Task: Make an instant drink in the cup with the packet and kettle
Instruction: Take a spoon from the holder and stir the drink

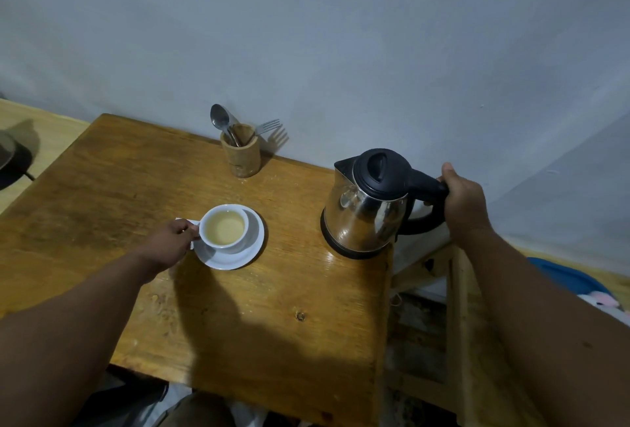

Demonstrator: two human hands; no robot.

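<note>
A white cup (223,226) holding pale yellowish liquid stands on a white saucer (238,256) in the middle of the wooden table (266,324). My left hand (170,242) grips the cup at its left side. A white packet (187,221) peeks out from behind that hand. The steel kettle (364,215) with a black lid stands upright on the table's right edge. My right hand (463,201) is wrapped around its black handle.
A wooden holder (240,153) with a spoon (220,118) and a fork (269,126) stands at the back against the grey wall. A wooden frame (456,307) is to the right of the table. A dark object (13,160) lies at far left.
</note>
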